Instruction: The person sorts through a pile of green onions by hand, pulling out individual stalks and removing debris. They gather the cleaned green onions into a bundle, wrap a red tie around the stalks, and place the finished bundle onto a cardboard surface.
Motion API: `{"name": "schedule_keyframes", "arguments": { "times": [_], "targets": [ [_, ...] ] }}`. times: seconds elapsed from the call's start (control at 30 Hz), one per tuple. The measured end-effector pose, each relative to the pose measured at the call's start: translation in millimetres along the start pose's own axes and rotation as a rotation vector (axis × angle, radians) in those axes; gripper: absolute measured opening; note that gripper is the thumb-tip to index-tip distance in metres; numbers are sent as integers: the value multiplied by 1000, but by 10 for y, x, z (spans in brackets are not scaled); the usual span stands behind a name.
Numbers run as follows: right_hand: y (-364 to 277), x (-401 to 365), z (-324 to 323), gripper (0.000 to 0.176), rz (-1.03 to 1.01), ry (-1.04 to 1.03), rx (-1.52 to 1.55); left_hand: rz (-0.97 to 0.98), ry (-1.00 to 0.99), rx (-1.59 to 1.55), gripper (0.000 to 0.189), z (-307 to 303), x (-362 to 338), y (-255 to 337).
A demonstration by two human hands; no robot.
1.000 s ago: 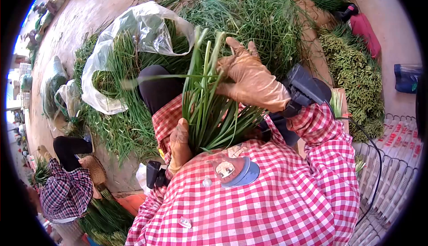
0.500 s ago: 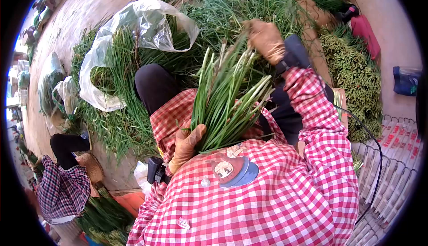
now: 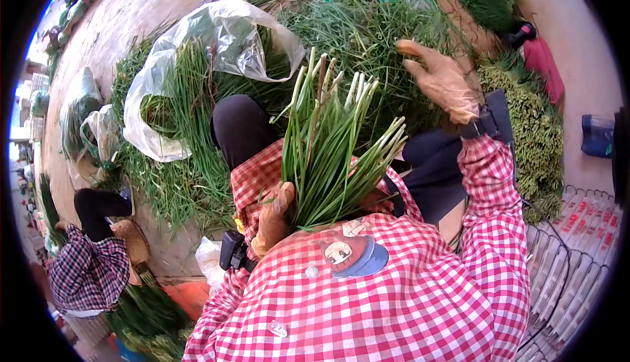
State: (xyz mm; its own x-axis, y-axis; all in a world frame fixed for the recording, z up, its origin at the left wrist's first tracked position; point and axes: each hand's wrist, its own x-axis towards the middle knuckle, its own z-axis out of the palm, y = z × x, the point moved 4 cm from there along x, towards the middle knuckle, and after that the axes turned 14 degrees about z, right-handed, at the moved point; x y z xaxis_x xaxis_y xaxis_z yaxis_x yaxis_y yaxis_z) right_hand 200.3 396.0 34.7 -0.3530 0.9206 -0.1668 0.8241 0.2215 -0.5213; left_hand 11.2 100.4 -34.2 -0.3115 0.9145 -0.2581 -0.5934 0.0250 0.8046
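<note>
My left hand, in a tan glove, is closed around the lower part of a bunch of chives against my checked shirt. The long green stalks fan upward, with pale cut ends at the top. A thin brownish stem stands among them. My right hand, gloved too, is raised to the right of the bunch with its thumb and fingers apart and nothing in it. Behind that hand lies a heap of loose green stalks and leaves.
A clear plastic bag holding more greens lies left of my knee. Bundled green buds are stacked at right, near a metal rack. A co-worker in a dark checked shirt sits at lower left. A cable hangs at right.
My right hand has moved away from the tops of the chives, rightward and slightly down, and its fingers have opened. My left hand still holds the bunch in nearly the same place.
</note>
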Motion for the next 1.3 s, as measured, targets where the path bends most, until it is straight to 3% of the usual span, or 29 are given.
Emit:
{"name": "schedule_keyframes", "arguments": {
  "times": [0.07,0.13,0.2,0.27,0.3,0.4,0.43,0.53,0.57,0.67,0.7,0.77,0.83,0.9,1.0,1.13,1.2,1.23,1.3],
  "targets": [
    [-465,-184,19,29,-310,-63,169,45,-74,107,45,-59,28,-38],
    [-719,-220,117,37,-576,54,-59,26,-106,-19,43,49,49,-1],
    [-769,-203,354,37,-622,-142,-4,-30,-91,-189,42,143,38,34],
    [-774,-121,514,32,-289,-794,141,-43,-86,-168,41,134,8,36],
    [-795,-120,528,24,-259,-804,231,-43,-76,-137,42,101,-8,32],
    [-875,-256,364,20,-265,-661,112,3,-66,11,44,-20,-28,-15],
    [-902,-317,353,18,-317,-458,58,73,-129,161,45,-44,-14,-15],
    [-1012,-451,367,12,-557,-165,-379,535,-411,1212,50,-32,-9,98],
    [-932,-401,571,13,-642,-40,-628,503,-409,1285,50,-65,-36,85],
    [-743,-323,746,16,-874,-23,-510,319,-288,892,37,-115,11,2],
    [-617,-188,859,14,-725,-333,106,196,-171,380,35,-119,39,-131],
    [-423,-6,924,15,-787,-291,95,32,-34,-67,33,-136,52,-209],
    [-446,91,807,16,-788,-279,119,-53,-9,59,35,-160,63,-170],
    [-510,1,548,18,-627,-148,-541,29,-11,109,38,-194,73,-212],
    [-94,369,416,19,-307,-92,-268,-12,41,33,39,24,42,-59],
    [740,713,23,20,18,395,-300,-121,228,14,38,-38,-15,-20],
    [1794,1147,-22,23,-69,673,-311,-45,176,-51,36,-31,-15,7],
    [1848,1060,-74,23,-28,632,-258,-7,149,-83,35,-21,-15,17],
    [2271,1126,44,26,49,541,-537,37,178,-49,32,-18,2,0]
  ]
}}
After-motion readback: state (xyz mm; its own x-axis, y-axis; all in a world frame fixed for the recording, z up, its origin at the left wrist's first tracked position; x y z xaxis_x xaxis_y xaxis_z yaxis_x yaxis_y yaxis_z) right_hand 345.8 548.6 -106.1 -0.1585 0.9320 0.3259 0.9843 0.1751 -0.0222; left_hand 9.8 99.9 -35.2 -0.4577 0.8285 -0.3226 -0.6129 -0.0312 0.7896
